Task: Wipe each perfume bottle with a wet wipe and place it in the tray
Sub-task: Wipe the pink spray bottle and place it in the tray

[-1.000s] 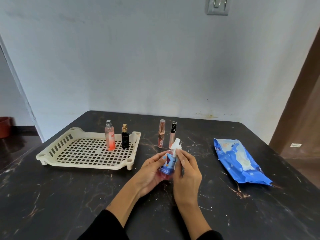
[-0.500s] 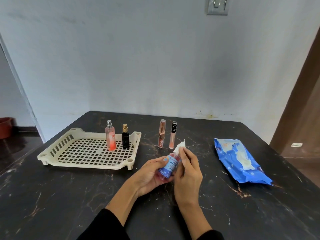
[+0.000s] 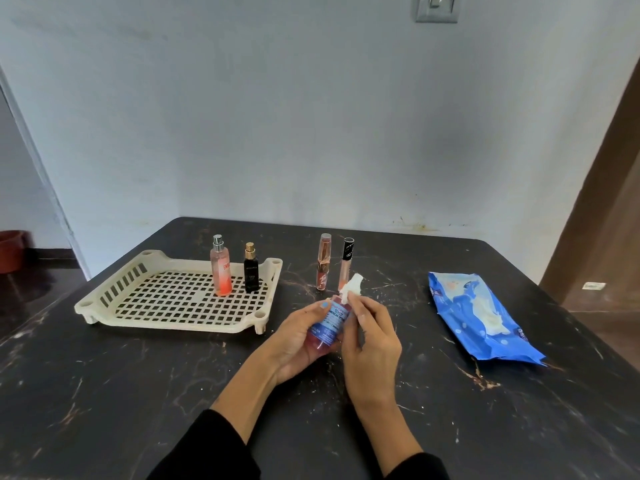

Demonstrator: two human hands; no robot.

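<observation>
Left hand (image 3: 298, 341) grip curls around the blue-labelled bottle (image 3: 327, 323); right hand (image 3: 370, 337) grip pinches the wipe (image 3: 351, 289) against its top.

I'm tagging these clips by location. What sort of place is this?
Probably a room in a home, not a shop or lab: a dark marbled table against a plain painted wall, a wall switch above, and a doorway at left.

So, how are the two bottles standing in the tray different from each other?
The pink bottle is taller and see-through, with pink-orange liquid showing; the black bottle is shorter and opaque. The pink bottle has a silver sprayer top, the black bottle a gold one. The pink bottle stands left of the black bottle. Both stand upright, close together, at the tray's far right part.
</observation>
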